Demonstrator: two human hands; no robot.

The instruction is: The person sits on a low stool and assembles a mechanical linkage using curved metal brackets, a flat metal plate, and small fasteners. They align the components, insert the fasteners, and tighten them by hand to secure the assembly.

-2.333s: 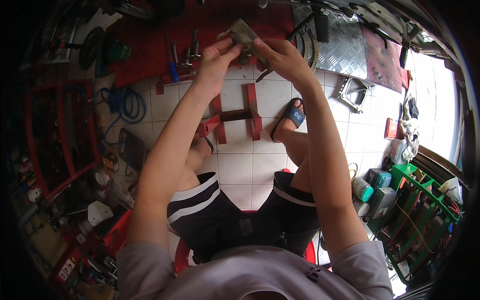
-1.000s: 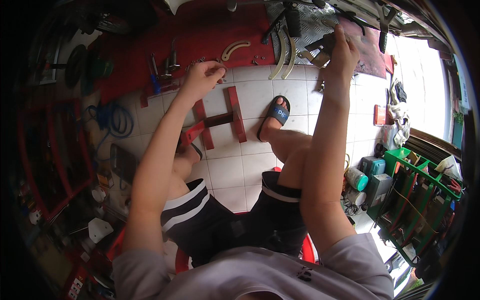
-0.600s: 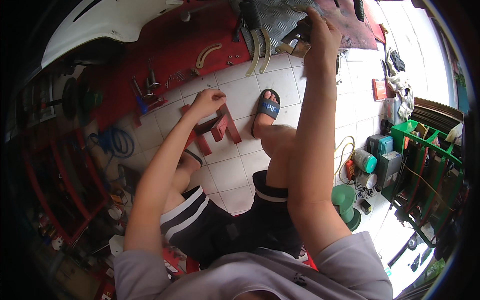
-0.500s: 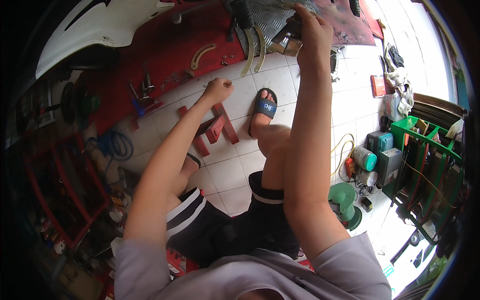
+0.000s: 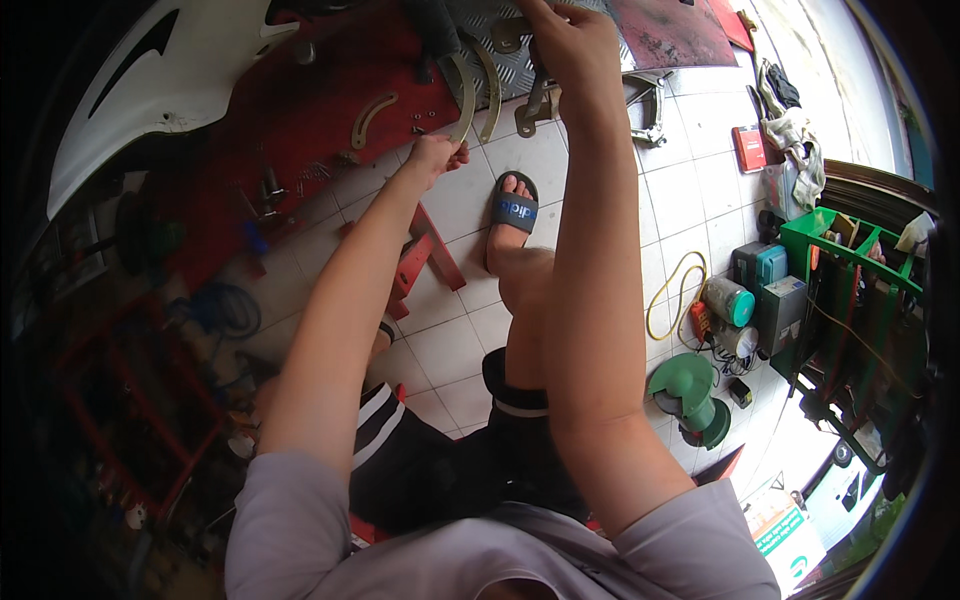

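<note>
My left hand (image 5: 436,160) is closed at the lower end of a curved, brass-coloured metal strip (image 5: 466,92). A second curved strip (image 5: 491,90) runs beside it, and both hang past the table's front edge below a thick black part (image 5: 430,28). My right hand (image 5: 582,55) reaches to the top of the view, its fingers bent around a metal bracket (image 5: 528,118) with holes in it. The fingertips are partly cut off by the upper edge. A shorter slotted curved plate (image 5: 372,120) lies on the red table, left of the strips.
Bolts (image 5: 313,172) and tools lie on the red table (image 5: 330,90), beside a white panel (image 5: 120,90). Below is a red stand (image 5: 432,250). On the right are a green rack (image 5: 850,245), jars (image 5: 728,302), a yellow cable (image 5: 655,310) and a green stool-like object (image 5: 685,390).
My left hand has moved up to the curved strip's end. Between my right hand's fingers the bracket now shows, where a boxy metal part was. The whole view has shifted slightly.
</note>
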